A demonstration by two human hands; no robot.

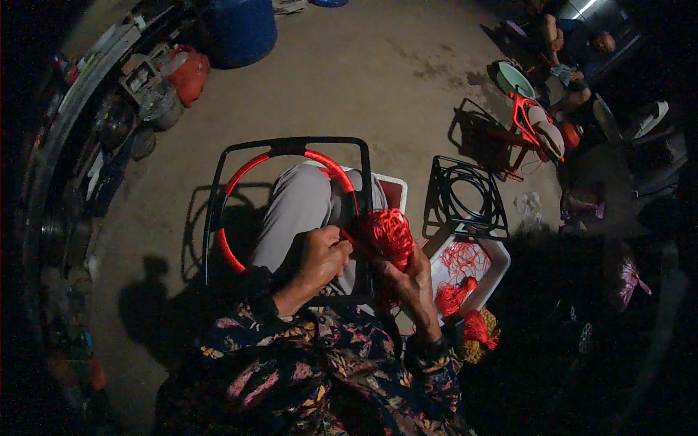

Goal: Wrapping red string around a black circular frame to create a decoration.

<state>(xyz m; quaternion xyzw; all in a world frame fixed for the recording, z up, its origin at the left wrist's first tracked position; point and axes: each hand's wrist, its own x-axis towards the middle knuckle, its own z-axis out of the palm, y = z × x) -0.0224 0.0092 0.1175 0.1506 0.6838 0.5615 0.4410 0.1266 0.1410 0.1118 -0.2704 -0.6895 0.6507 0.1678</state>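
Observation:
Across my lap rests a black square frame (366,174) with a ring inside it. Stretches of the ring are wrapped in red cord (247,169), while other parts stay black. My left hand (325,258) is closed in a pinch near the ring's right side, on what looks like a strand of red cord. A thick bundle of red cord (389,236) sits at the frame's right bar. My right hand (413,283) grips this bundle from its lower right side, its fingers partly hidden behind it.
At my right stands a white box (493,272) with loose red cord inside. Black frames (465,196) lean on its far edge. Red and yellow cord bundles (480,336) lie beside it. Farther right, a person (571,73) sits near a green basin (515,78). A blue barrel (238,33) stands far left.

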